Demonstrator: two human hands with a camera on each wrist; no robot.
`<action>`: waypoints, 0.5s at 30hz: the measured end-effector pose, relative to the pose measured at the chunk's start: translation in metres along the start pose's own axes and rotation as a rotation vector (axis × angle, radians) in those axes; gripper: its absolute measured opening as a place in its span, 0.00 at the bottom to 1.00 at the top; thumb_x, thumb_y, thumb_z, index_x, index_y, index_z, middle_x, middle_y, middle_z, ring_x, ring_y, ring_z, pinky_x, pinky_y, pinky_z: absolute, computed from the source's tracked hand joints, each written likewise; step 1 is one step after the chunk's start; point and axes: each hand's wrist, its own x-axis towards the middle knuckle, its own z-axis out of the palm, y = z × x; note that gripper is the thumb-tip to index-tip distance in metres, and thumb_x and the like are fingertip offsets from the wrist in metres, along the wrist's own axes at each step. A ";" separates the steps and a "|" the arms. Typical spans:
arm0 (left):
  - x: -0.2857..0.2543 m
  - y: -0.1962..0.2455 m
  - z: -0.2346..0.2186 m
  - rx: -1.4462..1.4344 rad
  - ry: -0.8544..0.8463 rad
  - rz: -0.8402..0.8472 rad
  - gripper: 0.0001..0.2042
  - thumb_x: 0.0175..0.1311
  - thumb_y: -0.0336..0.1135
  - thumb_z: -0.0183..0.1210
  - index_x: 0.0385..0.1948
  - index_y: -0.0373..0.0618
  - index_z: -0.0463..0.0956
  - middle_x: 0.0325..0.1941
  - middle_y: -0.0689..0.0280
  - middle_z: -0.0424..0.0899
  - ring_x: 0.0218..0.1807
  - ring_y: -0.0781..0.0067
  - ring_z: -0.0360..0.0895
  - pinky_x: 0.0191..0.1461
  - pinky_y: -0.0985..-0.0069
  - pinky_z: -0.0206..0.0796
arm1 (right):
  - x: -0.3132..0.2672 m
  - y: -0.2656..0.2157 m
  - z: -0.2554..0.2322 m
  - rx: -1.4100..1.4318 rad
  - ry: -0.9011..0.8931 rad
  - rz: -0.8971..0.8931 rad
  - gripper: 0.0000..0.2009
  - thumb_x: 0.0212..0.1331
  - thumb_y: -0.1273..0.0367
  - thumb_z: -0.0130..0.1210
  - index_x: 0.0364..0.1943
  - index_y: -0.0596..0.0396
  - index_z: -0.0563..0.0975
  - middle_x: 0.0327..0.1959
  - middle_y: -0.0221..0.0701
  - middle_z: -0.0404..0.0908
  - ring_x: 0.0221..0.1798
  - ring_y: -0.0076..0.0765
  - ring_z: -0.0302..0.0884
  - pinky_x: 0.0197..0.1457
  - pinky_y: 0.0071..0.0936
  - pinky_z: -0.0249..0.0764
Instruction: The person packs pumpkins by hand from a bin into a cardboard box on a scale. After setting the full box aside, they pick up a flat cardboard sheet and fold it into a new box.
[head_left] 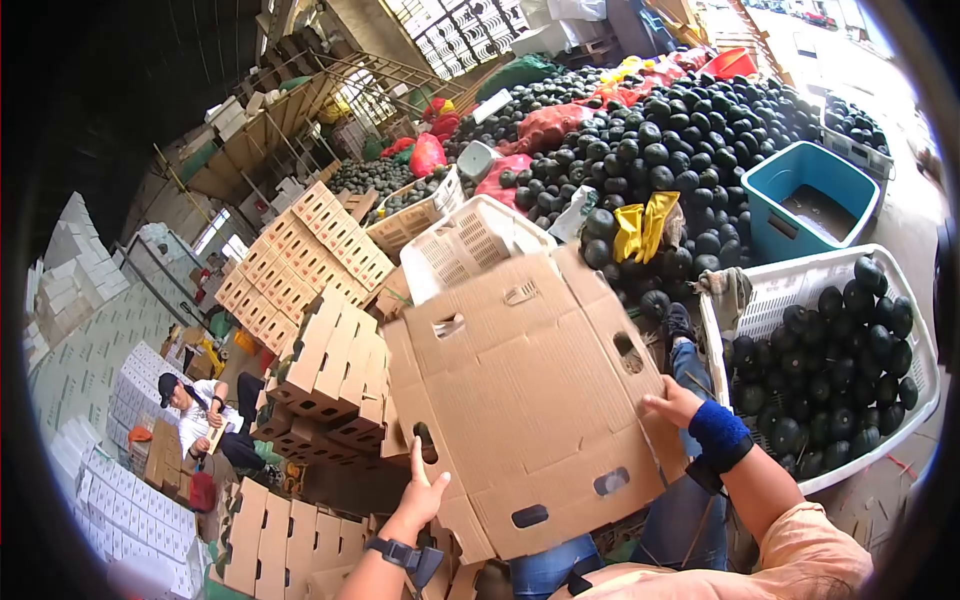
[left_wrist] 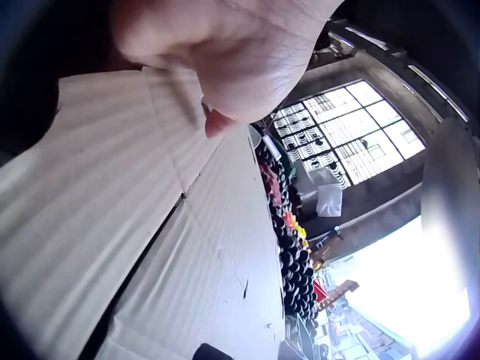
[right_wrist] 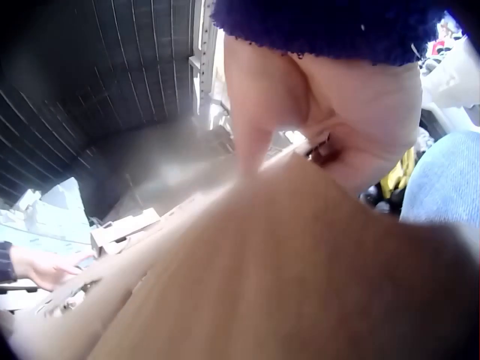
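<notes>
A flattened cardboard box (head_left: 540,400), creased with fold lines and cut with oval hand holes, is held tilted above the person's lap. The left hand (head_left: 424,495) grips its left edge beside a hand hole; in the left wrist view the thumb (left_wrist: 217,124) lies against the ribbed board. On the opposite edge the right hand (head_left: 677,405) holds the board, thumb on the near face and the other fingers largely hidden behind. A blue fuzzy wristband (head_left: 718,428) circles the right wrist. Blurred board fills the lower part of the right wrist view.
A white crate (head_left: 715,365) of dark green squashes stands at the right, near a blue tub (head_left: 800,240). Yellow gloves (head_left: 645,228) lie on a large squash pile (head_left: 690,140). Stacked cartons (head_left: 320,360) rise at the left, where another person (head_left: 215,415) sits.
</notes>
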 end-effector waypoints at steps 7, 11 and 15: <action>-0.014 -0.021 0.014 -0.712 0.116 0.297 0.39 0.58 0.18 0.48 0.69 0.52 0.35 0.66 0.53 0.56 0.66 0.63 0.58 0.67 0.67 0.52 | -0.032 -0.065 -0.019 0.647 0.129 -0.417 0.34 0.58 0.74 0.55 0.67 0.51 0.52 0.52 0.34 0.73 0.52 0.26 0.71 0.52 0.23 0.70; -0.007 -0.031 0.013 -0.311 0.276 0.486 0.34 0.63 0.25 0.49 0.69 0.47 0.41 0.59 0.53 0.63 0.57 0.70 0.66 0.62 0.73 0.57 | -0.022 -0.046 -0.028 0.627 0.145 -0.495 0.08 0.59 0.74 0.55 0.42 0.56 0.74 0.36 0.23 0.75 0.41 0.17 0.70 0.47 0.16 0.67; -0.012 -0.016 0.000 -0.800 -0.200 0.066 0.33 0.62 0.25 0.49 0.69 0.48 0.45 0.58 0.57 0.71 0.55 0.75 0.71 0.56 0.77 0.65 | -0.010 -0.026 -0.028 0.607 0.159 -0.420 0.05 0.59 0.77 0.53 0.37 0.57 0.77 0.38 0.25 0.77 0.43 0.20 0.72 0.50 0.18 0.67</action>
